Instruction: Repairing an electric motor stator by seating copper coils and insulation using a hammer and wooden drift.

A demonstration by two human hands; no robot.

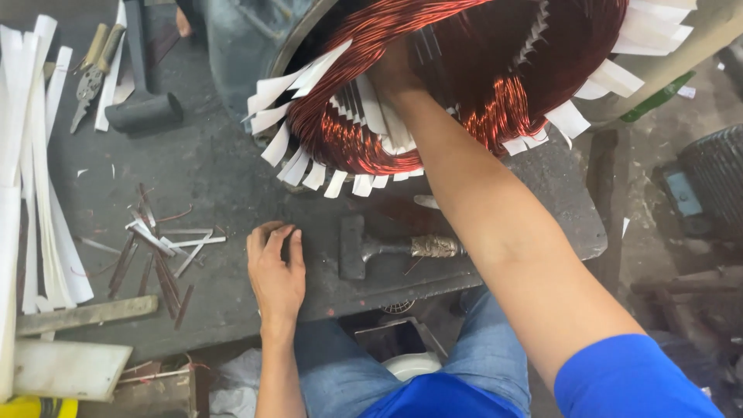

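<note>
The copper winding (464, 85) sits at the far centre of the surface (217, 178), seated in the bore of a large round motor stator whose grey housing (240, 46) shows at the far left of the coil. Nearest the viewer, the left hand (276, 271) lies flat and open on the surface, palm down, gripping nothing, with a short hammer (387, 249) just to its right and a scatter of thin wooden wedges (159, 259) to its left. Farther out, the right hand (395, 73) reaches into the bore and presses against the coil ends; the fingers are hidden among the wires, so whether it is closed on a bundle cannot be told. Judged from appearance, the stator assembly is heavy and rigid and should not be lifted by the coils. The wire bundles look springy but yielding under firm pressure; the enamel coating is probably easy to scratch, so take hold of the bundled overhang with a broad grip rather than single strands. The winding is a bright reddish-copper mass of fine parallel strands, looped in a ring. White insulation paper strips (313, 174) project from the slots all around the rim and appear thin, light and easily creased. At far left lie long white paper strips (39, 170), a mallet (143, 108) and pliers (91, 77).
</note>
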